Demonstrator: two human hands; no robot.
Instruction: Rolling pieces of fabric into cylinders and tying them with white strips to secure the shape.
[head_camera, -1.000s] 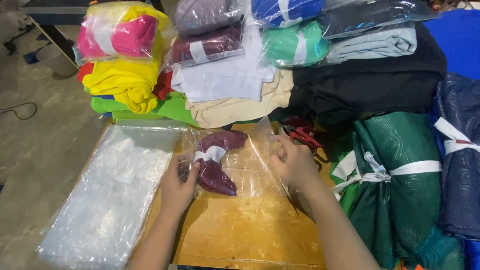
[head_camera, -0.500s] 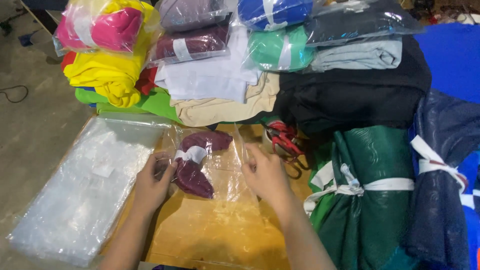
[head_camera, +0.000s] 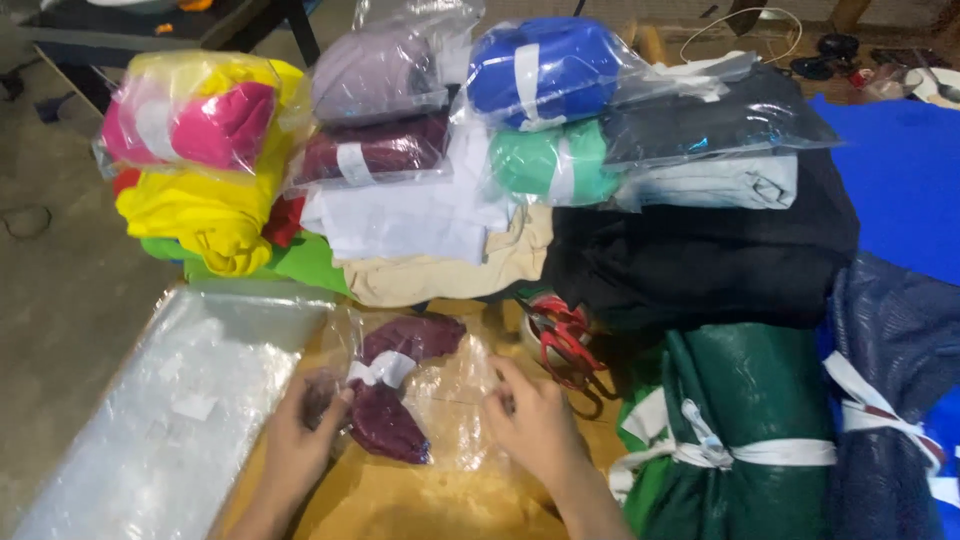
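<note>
1. Head view, the thing in hand: a maroon cloth bundle (head_camera: 392, 392) with a white band round its middle lies inside a clear plastic bag (head_camera: 440, 395) on the yellow-brown table (head_camera: 440, 500). I take the red scissors (head_camera: 562, 340) as landmark; the bag lies just left of them.

2. Head view, the hands: the left hand (head_camera: 300, 440) pinches the bag's left edge, fingers closed on the film beside the bundle. The right hand (head_camera: 535, 425), just below the scissors, has its fingers curled onto the bag's right edge; it seems to grip the film, though how firmly I cannot tell.

3. Head view, risks as I judge them:
   - The film is thin and slack; a pull from both sides could tear it or let it slip from the fingers.
   - The bundle sits askew, so it could slide toward the open end and fall out.
   - The right hand works near the scissors; a sideways move could knock them or snag the film on their blades.

4. Head view, surroundings: a stack of empty clear bags (head_camera: 190, 410) lies well left of the scissors, touching the left hand's side of the bag. Bagged coloured cloths (head_camera: 540, 90) are piled beyond the scissors, and a nudged pile might topple.
</note>
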